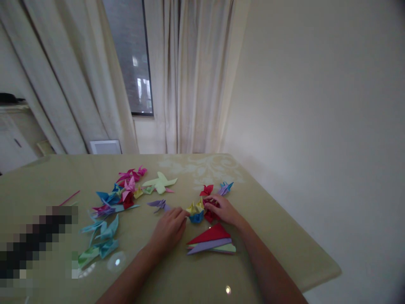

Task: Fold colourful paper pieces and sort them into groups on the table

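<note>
A yellow origami crane [196,206] stands between my two hands, close against a blue folded paper piece [196,217]. My left hand [171,226] has its fingers pressed together, their tips at the crane's left edge. From the other side, my right hand [223,208] reaches in with curled fingers, pinching at its right edge. Part of a dark red folded paper piece [210,216] shows under the right fingers, which hide the rest. Just in front lies a fanned stack of folded paper [210,240] in red, purple and pale green.
Several origami cranes in pink, blue and teal [109,228] spread across the table's left side. A pale green paper shape [160,182] and a purple crane [159,205] lie nearer the middle. Beyond my right hand are a red piece [206,190] and a blue-purple crane [225,188].
</note>
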`<action>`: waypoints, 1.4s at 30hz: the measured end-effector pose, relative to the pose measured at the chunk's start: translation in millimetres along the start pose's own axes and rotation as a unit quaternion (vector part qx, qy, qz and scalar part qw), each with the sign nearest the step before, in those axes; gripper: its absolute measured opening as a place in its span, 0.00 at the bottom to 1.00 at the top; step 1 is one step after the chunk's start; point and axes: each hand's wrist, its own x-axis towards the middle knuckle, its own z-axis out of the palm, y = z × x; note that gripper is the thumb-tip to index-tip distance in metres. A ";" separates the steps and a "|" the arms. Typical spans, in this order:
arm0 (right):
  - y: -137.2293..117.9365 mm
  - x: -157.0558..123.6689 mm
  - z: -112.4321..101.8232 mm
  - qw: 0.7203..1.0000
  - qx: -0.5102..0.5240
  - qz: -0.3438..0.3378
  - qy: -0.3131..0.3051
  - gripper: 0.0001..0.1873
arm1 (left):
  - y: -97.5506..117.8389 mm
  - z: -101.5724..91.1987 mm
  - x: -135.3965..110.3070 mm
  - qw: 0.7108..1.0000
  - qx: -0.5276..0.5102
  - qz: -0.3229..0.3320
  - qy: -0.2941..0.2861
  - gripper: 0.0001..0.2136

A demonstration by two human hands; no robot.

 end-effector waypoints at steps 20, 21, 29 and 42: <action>-65.0 -16.1 29.8 0.977 0.052 -0.204 0.013 0.11 | 17.5 -10.6 -3.6 0.964 -0.091 0.151 0.199 0.09; -64.8 -16.1 30.3 0.978 0.053 -0.202 0.022 0.10 | 19.4 -9.9 -4.3 0.962 -0.094 0.150 0.206 0.09; -58.0 -13.3 33.9 0.982 0.020 -0.185 0.022 0.04 | 2.0 -2.8 -1.6 0.969 -0.052 0.117 0.212 0.13; 10.0 10.2 -15.8 0.922 0.102 0.086 0.364 0.22 | -80.0 3.6 16.2 0.946 0.190 -0.262 -0.023 0.21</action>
